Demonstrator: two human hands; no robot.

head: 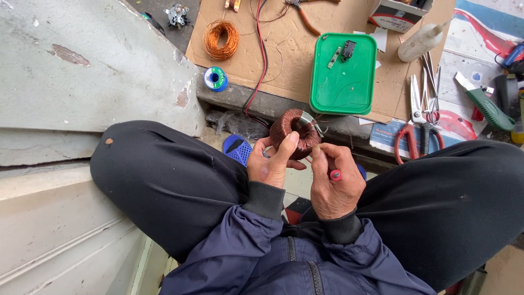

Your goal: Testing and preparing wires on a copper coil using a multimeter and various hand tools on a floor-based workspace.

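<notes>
Fingers (pixel 288 143) of the left hand (pixel 271 164) clamp the copper coil (pixel 295 131); right hand (pixel 333 183) pinches wire beside them, best kept taut.

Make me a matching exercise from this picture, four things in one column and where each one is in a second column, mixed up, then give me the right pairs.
Things:
1. Wound copper coil
2. Green tray
3. Loose orange wire loop
4. Red-handled scissors

Places:
A. On the cardboard's left part, above a small blue spool
B. Held in the left hand, with the right hand beside it
C. Right of the green tray, near the person's right knee
D. Middle of the cardboard, holding two small parts

Pairs: 1-B, 2-D, 3-A, 4-C
</notes>
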